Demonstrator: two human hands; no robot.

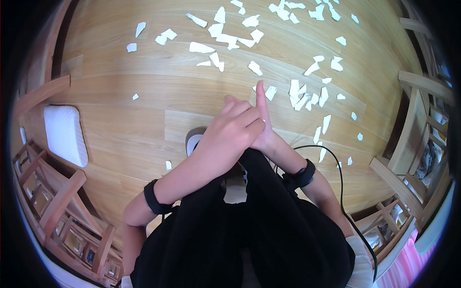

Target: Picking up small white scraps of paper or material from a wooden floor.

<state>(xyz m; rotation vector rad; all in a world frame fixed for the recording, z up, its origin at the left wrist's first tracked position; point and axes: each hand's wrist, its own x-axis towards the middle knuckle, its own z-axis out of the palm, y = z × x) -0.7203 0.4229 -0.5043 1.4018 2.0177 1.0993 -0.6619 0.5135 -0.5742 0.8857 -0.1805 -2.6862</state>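
My left hand [234, 124] is in front of my knees with its back towards me and its fingers bent. It overlaps the palm of my right hand [265, 131], and the two touch. One digit of the right hand points straight away from me; its other fingers are mostly hidden behind the left. A tiny white spot shows between the hands, too small to identify. Beyond them, torn white paper pieces [201, 47] lie scattered over the wood-plank floor [144, 118]. A paper scrap [271, 93] lies just past the raised digit, and a group of pieces [294, 88] lies to its right.
A white pillow [66, 135] lies at the left, near wooden furniture frames [63, 198]. More slatted wooden frames [407, 133] line the right side. A black cable [340, 172] loops beside my right arm. Black bands [155, 198] circle both forearms. A shoe [194, 138] shows below my left hand.
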